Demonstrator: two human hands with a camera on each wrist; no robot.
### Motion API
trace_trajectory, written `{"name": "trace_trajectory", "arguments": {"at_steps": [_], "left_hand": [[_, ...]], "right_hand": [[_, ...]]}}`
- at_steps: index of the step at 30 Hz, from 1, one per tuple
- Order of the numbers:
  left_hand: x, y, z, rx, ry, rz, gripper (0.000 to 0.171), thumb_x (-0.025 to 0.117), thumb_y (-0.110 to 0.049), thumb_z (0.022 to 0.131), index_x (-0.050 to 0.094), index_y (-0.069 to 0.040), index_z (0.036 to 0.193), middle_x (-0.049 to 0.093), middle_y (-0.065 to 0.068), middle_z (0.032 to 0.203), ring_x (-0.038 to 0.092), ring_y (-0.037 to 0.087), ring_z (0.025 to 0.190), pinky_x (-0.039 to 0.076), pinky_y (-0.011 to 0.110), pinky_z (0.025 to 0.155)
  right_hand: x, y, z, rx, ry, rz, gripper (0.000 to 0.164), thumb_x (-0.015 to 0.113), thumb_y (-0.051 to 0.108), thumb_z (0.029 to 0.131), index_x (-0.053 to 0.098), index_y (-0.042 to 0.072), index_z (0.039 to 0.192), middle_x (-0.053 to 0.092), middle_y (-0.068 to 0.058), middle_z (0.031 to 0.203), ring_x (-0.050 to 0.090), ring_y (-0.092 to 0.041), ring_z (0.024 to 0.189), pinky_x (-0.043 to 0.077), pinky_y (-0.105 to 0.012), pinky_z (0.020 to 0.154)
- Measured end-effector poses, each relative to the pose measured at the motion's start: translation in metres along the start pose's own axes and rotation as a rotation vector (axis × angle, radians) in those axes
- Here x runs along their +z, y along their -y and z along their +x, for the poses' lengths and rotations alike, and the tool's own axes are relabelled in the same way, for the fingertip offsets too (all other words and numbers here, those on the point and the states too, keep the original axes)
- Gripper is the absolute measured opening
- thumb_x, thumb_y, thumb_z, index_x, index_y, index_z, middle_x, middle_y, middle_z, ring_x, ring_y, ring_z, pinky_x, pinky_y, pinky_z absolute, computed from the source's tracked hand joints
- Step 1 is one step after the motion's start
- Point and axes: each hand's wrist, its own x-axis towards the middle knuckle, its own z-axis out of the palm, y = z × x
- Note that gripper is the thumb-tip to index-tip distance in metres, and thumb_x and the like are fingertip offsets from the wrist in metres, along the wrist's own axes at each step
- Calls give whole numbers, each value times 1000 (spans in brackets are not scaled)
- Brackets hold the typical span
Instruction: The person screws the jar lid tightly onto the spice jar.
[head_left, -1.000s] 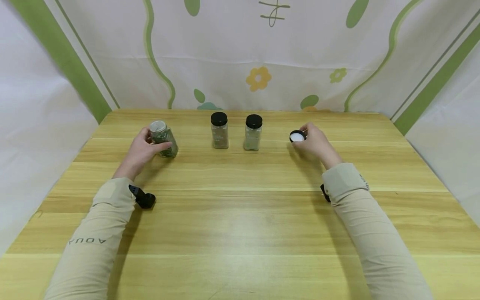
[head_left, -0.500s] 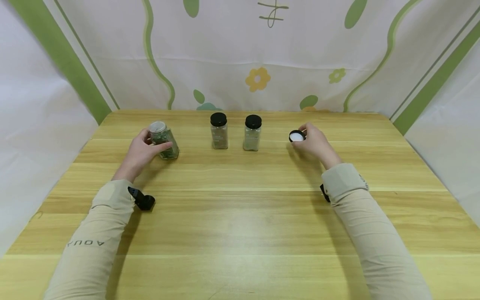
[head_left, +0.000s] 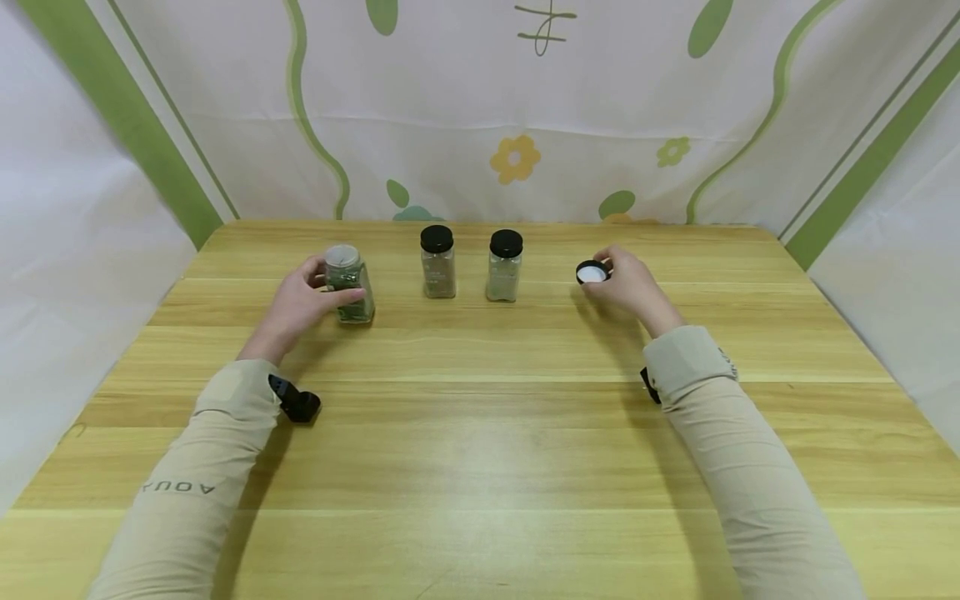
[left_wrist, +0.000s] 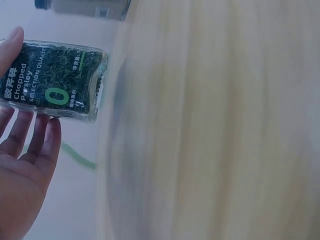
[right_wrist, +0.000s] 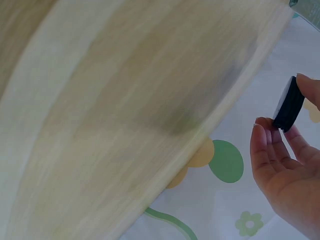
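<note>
My left hand [head_left: 294, 304] holds a square glass jar [head_left: 356, 278] of green flakes between thumb and fingers. Its label reads "Chopped Parsley" in the left wrist view, where the jar [left_wrist: 55, 82] lies sideways across the picture. The jar stands nearly upright close over the table, with a pale round top [head_left: 342, 256] and no black lid. Over on the right, my right hand [head_left: 632, 287] pinches a black lid [head_left: 592, 272] by its edge, white inner face towards the head camera. Seen edge-on in the right wrist view, the lid [right_wrist: 289, 105] sits between thumb and fingertips.
Two similar jars with black lids, one of brownish contents [head_left: 439, 275] and one of pale green contents [head_left: 503, 277], stand upright between my hands. The wooden table [head_left: 480, 417] ends at a white patterned curtain [head_left: 450, 83] behind.
My left hand has moved the parsley jar to the right and tilted it more upright. The right hand and lid have hardly moved; the two lidded jars stay in place.
</note>
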Motion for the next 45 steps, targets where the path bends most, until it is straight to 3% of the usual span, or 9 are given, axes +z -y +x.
{"name": "trace_trajectory", "arguments": {"at_steps": [11, 26, 34, 45], "left_hand": [[22, -17, -1, 32, 40, 16, 85, 76, -44, 79, 33, -16, 147, 46, 12, 139, 38, 29, 137, 34, 50, 111], [52, -28, 9, 73, 70, -7, 75, 79, -35, 78, 41, -12, 139, 50, 11, 136, 43, 28, 132, 37, 48, 109], [62, -32, 10, 89, 100, -33, 75, 79, -31, 79, 40, -10, 140, 49, 11, 137, 42, 30, 134, 35, 48, 112], [76, -41, 13, 89, 121, 3, 77, 74, -41, 82, 37, -17, 146, 46, 8, 143, 40, 29, 136, 38, 49, 109]], "right_hand": [[2, 0, 1, 27, 1, -1, 56, 63, 19, 91, 37, -8, 133, 45, -30, 131, 46, -40, 116, 39, -52, 101], [6, 4, 3, -98, -25, 6, 55, 62, 20, 89, 43, -10, 131, 51, -28, 122, 50, -37, 109, 43, -48, 94], [6, 10, 3, -120, -5, 27, 55, 63, 21, 91, 44, -7, 135, 52, -27, 129, 52, -39, 116, 44, -49, 99], [9, 15, 3, -175, -3, 34, 55, 59, 21, 94, 42, -1, 141, 53, -25, 129, 54, -38, 117, 48, -48, 95]]}}
